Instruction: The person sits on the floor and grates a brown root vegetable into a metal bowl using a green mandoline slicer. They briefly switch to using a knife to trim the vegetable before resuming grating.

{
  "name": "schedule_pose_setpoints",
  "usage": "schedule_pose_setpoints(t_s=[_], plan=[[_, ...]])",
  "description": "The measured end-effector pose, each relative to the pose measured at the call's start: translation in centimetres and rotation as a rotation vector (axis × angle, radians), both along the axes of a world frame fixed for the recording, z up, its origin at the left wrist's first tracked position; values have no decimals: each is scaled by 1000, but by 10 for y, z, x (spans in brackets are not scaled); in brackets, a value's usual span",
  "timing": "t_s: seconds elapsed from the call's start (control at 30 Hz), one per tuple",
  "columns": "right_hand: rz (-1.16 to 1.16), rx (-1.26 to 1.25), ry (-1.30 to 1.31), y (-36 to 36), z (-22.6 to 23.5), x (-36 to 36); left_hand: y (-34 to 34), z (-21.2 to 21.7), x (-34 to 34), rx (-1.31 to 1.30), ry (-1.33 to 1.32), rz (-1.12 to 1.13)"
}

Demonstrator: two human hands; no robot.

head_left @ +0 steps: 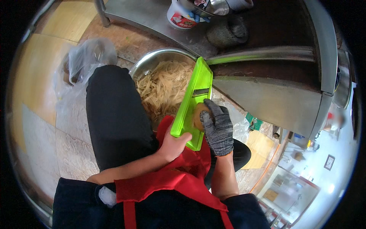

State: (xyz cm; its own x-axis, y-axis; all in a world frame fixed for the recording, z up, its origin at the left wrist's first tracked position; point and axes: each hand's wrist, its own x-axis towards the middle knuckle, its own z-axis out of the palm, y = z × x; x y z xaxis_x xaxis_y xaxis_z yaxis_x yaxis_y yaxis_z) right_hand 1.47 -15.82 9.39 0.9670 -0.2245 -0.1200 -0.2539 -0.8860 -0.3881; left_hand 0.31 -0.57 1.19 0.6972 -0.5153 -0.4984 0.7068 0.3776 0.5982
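Observation:
My bare left hand (173, 144) grips the lower end of a bright green mandoline slicer (187, 100), thumb over its edge. The slicer slants upward, its far end over the rim of a steel bowl (154, 55). A dark metal blade (200, 92) crosses its middle. In a grey knitted glove, my right hand (218, 128) holds a brown, rounded potato (199, 114) against the slicer's face, just below the blade. Pale cut strips (164, 86) are heaped in the bowl, between my knees. The slicer hides the bowl's right side.
A clear plastic bag (85, 63) lies on the floor at the left. Ahead and right stands a low metal shelf (274, 95); on it are a white bucket (181, 17) and a dark stone mortar (228, 32). A green packet (253, 121) lies by its near edge.

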Motion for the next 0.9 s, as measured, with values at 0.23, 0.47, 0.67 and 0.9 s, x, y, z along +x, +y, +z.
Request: schedule_pose_setpoints(t_s=[0.23,0.47,0.67,0.9], plan=[[-234,362,153,-4,-7,-4,7,-8,-5,22,0,14],[-418,621,-56,-37,-17,8,5,1,6,-35,4,-1],[-492,911,-49,-39,-13,-6,5,0,3,-34,-24,-45],[113,519,-230,-31,-26,-29,18,12,10,107,-466,-93]])
